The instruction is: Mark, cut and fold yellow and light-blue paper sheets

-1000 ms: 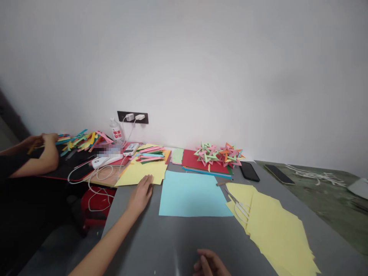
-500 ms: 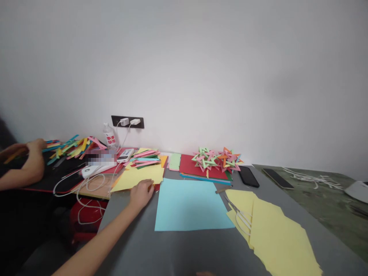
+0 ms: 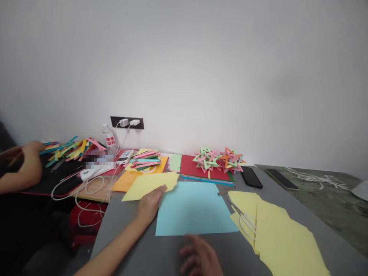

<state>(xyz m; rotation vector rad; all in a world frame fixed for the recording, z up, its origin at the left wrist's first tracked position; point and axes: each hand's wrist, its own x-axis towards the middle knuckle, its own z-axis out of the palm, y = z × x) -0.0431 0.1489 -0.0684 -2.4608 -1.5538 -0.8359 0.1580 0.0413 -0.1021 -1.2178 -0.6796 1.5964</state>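
My left hand [image 3: 151, 203] grips the right edge of a yellow sheet [image 3: 148, 184], lifted a little above the orange paper [image 3: 123, 181]. To the right lies a light blue sheet [image 3: 197, 209], flat on the grey table. Near its front edge, my right hand [image 3: 199, 255] is blurred, its fingers apart and curved, with nothing in them. White-handled scissors [image 3: 244, 218] rest on yellow sheets [image 3: 287, 237] at the right. A brown stick-like piece [image 3: 225, 191] lies at the blue sheet's back right corner.
Two folded paper stars [image 3: 206, 159] sit on red paper [image 3: 188, 165] by the wall, beside a black phone [image 3: 251, 177]. Paper strips [image 3: 146, 159], a bottle [image 3: 109, 138], white cables [image 3: 86, 191] and another person's arm [image 3: 24, 172] are at the left.
My left hand has taken hold of the yellow sheet and moved it right and nearer, uncovering orange paper. My right hand has come further into view from the bottom edge.
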